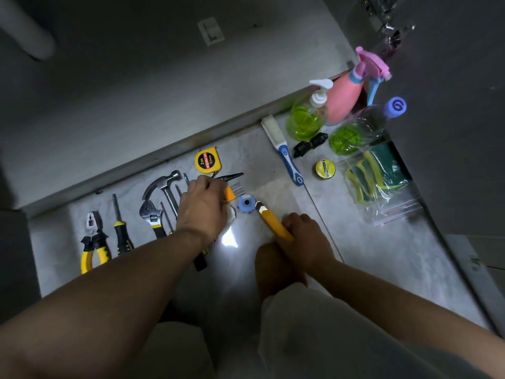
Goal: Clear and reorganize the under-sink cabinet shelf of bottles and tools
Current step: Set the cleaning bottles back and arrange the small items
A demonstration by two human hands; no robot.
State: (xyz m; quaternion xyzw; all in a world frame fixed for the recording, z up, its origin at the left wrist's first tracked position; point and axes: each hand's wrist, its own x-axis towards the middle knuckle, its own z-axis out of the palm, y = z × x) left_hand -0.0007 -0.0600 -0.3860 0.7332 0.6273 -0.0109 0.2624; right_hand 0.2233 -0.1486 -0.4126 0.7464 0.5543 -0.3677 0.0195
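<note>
Tools lie in a row on the pale floor: yellow pliers (pixel 94 242), a black-and-yellow screwdriver (pixel 120 228), an adjustable wrench (pixel 150 214) and a hammer (pixel 164 184). My left hand (pixel 203 209) is closed on a small orange-handled wire brush (pixel 233 191), just below a yellow tape measure (pixel 208 160). My right hand (pixel 306 236) grips a yellow utility knife (pixel 273 221), whose tip touches a blue round part (pixel 246 203). At the back right stand a green soap pump bottle (pixel 307 119), a pink spray bottle (pixel 347 97) and a clear bottle with a blue cap (pixel 363 127).
A white-and-blue brush (pixel 284 151), a black bundle (pixel 310 144), a yellow tape roll (pixel 325 168) and a bag of green sponges (pixel 382 181) lie at the right. The cabinet's edge (pixel 164 151) runs diagonally behind the tools. My knees are at the bottom.
</note>
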